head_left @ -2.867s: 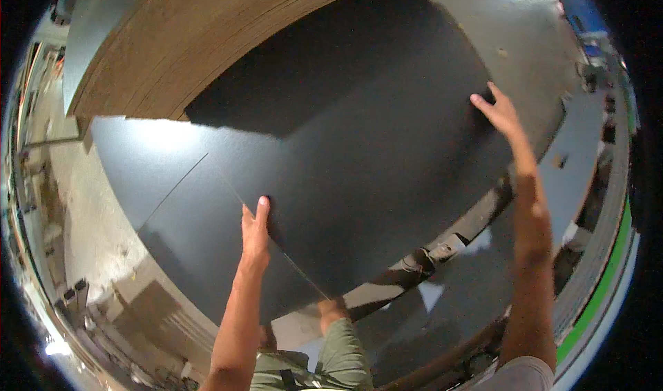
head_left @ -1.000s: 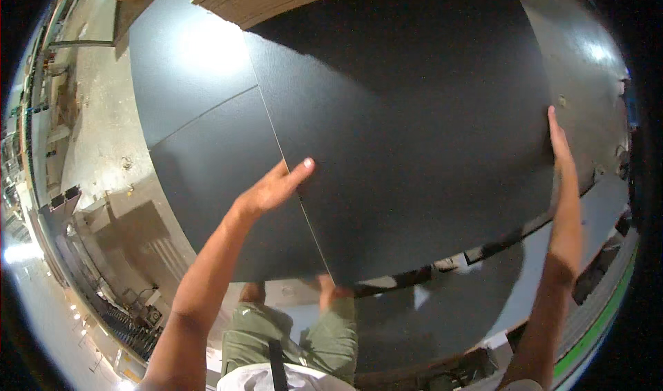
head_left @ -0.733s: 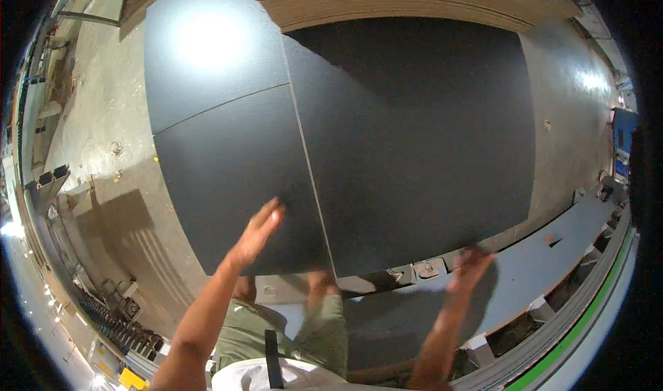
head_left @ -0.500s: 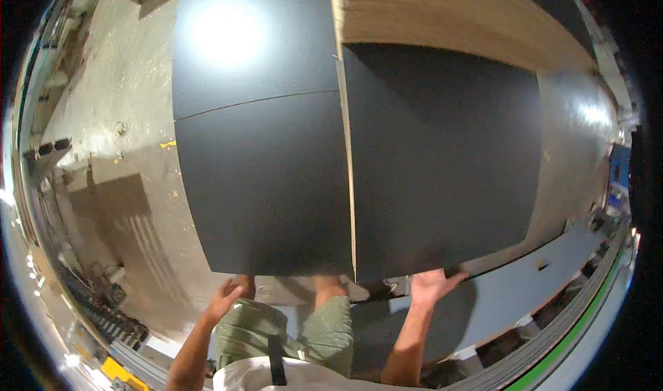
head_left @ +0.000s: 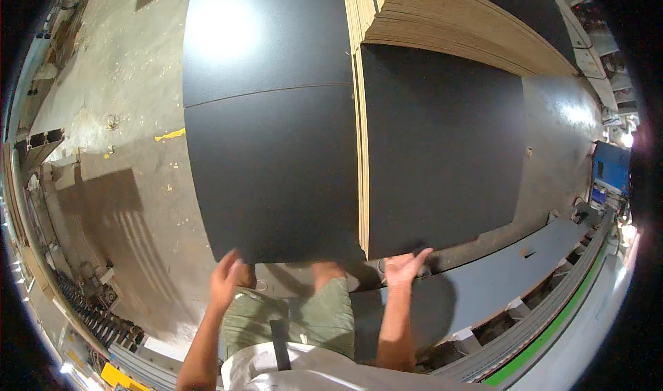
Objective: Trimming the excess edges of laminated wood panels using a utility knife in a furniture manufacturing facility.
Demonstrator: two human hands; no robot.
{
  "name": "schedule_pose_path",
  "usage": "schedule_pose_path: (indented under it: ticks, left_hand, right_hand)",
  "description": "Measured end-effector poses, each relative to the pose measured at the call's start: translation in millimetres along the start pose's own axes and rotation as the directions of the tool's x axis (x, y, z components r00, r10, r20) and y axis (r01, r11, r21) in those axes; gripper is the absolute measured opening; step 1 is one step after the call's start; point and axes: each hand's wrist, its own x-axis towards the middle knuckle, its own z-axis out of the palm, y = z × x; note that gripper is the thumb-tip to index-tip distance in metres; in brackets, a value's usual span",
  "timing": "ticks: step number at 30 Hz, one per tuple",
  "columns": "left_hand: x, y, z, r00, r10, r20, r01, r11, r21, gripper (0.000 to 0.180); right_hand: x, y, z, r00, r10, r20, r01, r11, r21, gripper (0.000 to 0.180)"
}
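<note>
In front of me lies a stack of black-faced boards [head_left: 276, 163], its several pale edges showing along the right side. Beside it, seemingly lower, is another black board [head_left: 442, 149]. My left hand [head_left: 225, 279] is at the near left corner of the left stack, fingers stretched up by the edge and slightly blurred. My right hand [head_left: 401, 269] is turned palm up at the near edge of the right board, thumb spread to the side. Its fingertips meet that edge and are partly hidden. Neither hand is visibly wrapped round a board.
A taller stack of boards [head_left: 456, 25] with brown edges rises behind the right board. A long grey panel [head_left: 497, 280] runs along the lower right, beside a rail with a green strip [head_left: 545, 336]. Blue equipment [head_left: 612, 166] stands far right. Yellow tape [head_left: 170, 135] marks the concrete floor.
My view has shifted, and more layered board edges show between the two black surfaces. My left hand has moved up to the stack's corner. My right hand stays at the right board's near edge.
</note>
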Motion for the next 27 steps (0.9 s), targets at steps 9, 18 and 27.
schedule_pose_path:
  ticks: [9, 18, 27]
  left_hand:
    - [246, 224, 260, 0.808, 0.399, 0.433, -0.221, 0.887, -0.405, 0.075]
    - [236, 256, 262, 0.853, 0.339, 0.396, -0.350, 0.936, -0.047, 0.085]
    - [170, 178, 156, 0.784, 0.212, 0.583, -0.154, 0.977, -0.147, 0.091]
  right_hand:
    - [-33, 52, 40, 0.995, -0.013, -0.094, 0.018, 0.999, 0.051, 0.094]
    - [-45, 29, 57, 0.999, 0.000, 0.052, -0.005, 0.994, 0.105, 0.098]
    - [-44, 31, 41, 0.964, 0.058, 0.258, -0.140, 0.940, 0.312, 0.105]
